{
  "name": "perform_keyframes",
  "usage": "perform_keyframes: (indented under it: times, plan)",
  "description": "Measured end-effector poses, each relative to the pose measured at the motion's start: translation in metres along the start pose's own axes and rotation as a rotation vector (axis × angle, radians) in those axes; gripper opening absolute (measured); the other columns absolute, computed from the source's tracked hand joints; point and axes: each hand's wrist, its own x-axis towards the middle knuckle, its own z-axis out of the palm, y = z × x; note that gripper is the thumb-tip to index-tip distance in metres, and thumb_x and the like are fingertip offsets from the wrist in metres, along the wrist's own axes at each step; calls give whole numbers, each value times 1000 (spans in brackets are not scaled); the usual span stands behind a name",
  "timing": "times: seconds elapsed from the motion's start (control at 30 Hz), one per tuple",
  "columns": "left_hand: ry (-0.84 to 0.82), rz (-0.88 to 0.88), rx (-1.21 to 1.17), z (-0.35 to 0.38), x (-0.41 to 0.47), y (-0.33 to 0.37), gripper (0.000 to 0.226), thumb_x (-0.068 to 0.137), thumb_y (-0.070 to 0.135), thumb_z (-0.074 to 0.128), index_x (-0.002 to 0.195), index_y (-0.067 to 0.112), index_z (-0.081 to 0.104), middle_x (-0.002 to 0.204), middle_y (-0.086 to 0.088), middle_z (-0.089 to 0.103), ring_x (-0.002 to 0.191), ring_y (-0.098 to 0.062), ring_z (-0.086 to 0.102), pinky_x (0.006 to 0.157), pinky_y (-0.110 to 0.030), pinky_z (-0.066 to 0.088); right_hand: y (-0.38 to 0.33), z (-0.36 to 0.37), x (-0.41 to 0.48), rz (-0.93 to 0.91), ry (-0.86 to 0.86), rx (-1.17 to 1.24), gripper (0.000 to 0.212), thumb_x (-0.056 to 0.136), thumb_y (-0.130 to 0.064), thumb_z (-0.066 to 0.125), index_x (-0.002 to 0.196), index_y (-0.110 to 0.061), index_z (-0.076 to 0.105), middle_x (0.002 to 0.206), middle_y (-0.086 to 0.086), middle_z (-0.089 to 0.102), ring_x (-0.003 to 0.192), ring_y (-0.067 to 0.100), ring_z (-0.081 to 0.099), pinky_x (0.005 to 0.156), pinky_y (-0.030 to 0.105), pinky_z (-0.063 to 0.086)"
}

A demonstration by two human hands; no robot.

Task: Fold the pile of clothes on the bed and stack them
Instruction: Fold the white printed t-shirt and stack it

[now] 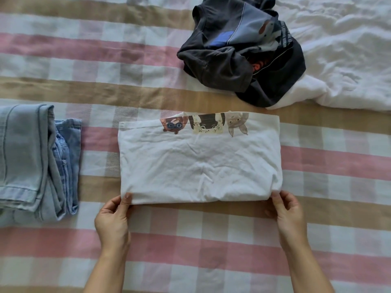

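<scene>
A white T-shirt [198, 163] with cartoon animal prints along its far edge lies folded into a rectangle in the middle of the bed. My left hand [114, 218] pinches its near left corner, thumb on top. My right hand [287, 214] pinches its near right corner the same way. A crumpled dark grey garment [237, 60] with blue and printed patches lies unfolded beyond the shirt. Folded light blue jeans [36, 161] sit at the left edge.
The bed is covered by a checked sheet [105, 66] in pink, tan and white. A rumpled white duvet [342, 60] fills the far right corner, partly under the dark garment.
</scene>
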Motion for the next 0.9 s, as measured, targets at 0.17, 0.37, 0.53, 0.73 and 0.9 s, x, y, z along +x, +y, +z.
perform_keyframes:
  times: [0.17, 0.37, 0.53, 0.73, 0.9]
  plan:
    - [27, 51, 11, -16, 2, 2, 18, 79, 9, 68, 63, 16, 71, 60, 12, 69, 59, 2, 63, 64, -13, 54, 8, -23, -1, -19, 22, -72, 13, 88, -27, 57, 79, -18, 59, 79, 6, 62, 73, 19, 58, 51, 14, 50]
    - [-6, 87, 241, -19, 3, -5, 8, 79, 14, 70, 82, 7, 66, 70, 3, 68, 66, -8, 61, 59, -7, 50, 20, -22, 1, -9, 36, -142, 12, 89, -19, 59, 84, -9, 63, 74, 9, 66, 55, 1, 61, 46, 13, 48]
    - [112, 345, 638, -10, -11, 9, 31, 75, 13, 74, 104, 11, 61, 99, -3, 52, 80, -15, 51, 70, -8, 42, 18, -18, 0, 0, 89, -115, 9, 92, -17, 56, 91, -11, 63, 78, 8, 67, 55, 4, 64, 45, 16, 50]
    - [-154, 608, 680, 59, -54, 23, 24, 76, -3, 69, 92, 13, 63, 90, 0, 54, 74, -17, 53, 66, -9, 41, 12, -11, -14, 162, 74, 88, 7, 91, -19, 56, 96, -20, 60, 90, 5, 68, 78, 20, 68, 46, 20, 52]
    - [-415, 671, 680, 145, -85, 18, 16, 80, -5, 62, 90, 8, 64, 86, 0, 57, 73, -5, 56, 63, -8, 43, 9, -8, -15, 210, 108, 191, 11, 89, -13, 59, 91, -24, 59, 92, 7, 68, 86, 23, 66, 52, 24, 53]
